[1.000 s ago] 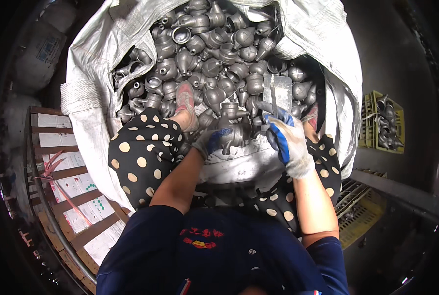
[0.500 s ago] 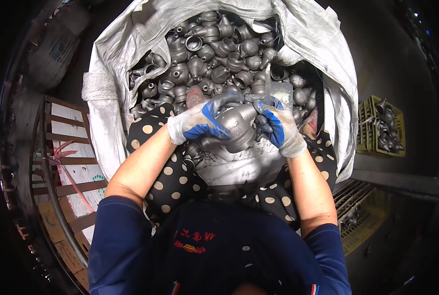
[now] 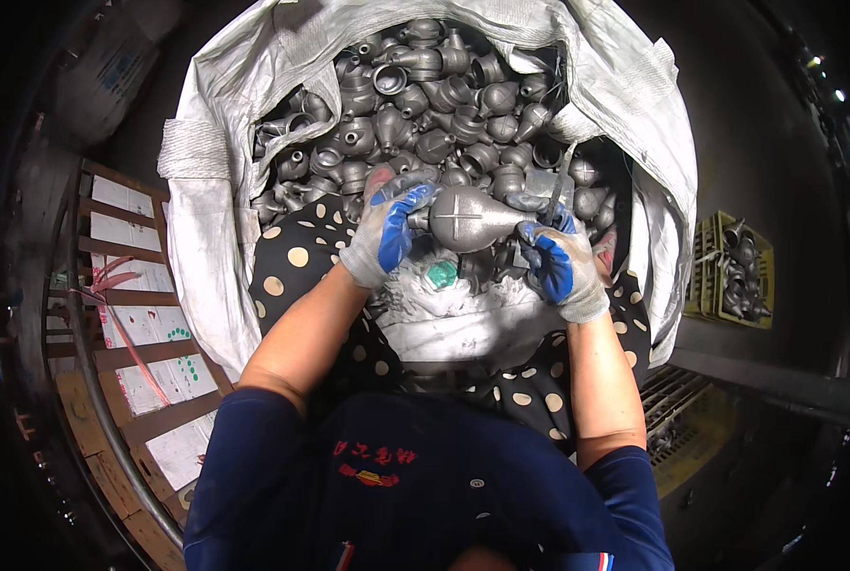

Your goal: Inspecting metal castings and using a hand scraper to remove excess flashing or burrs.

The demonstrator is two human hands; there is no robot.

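Observation:
Between my hands is a grey metal casting (image 3: 468, 219), bulb-shaped with a raised cross, tapering to a narrow end on the right. My left hand (image 3: 387, 233), in a white glove with blue coating, grips the short neck at its left end. My gloved right hand (image 3: 560, 266) is closed at the tapered end. A slim, flat dark tool (image 3: 563, 183) sticks up from the right fist; its exact kind cannot be made out. Below the casting, a green lump (image 3: 441, 275) rests on white sacking (image 3: 454, 328). Many similar castings (image 3: 434, 145) fill the space beyond my hands.
A large white woven sack (image 3: 211, 219) surrounds the pile, its rim folded outward. At right stand a yellow crate (image 3: 768, 276) of castings and another crate (image 3: 706, 433) lower down. Wooden slats (image 3: 135, 276) with white boards lie at left, beside a curved metal bar (image 3: 111, 400).
The casting has been turned so its crossed face shows and its narrow end points right. My left hand has shifted round to its left end. The green lump has come into view.

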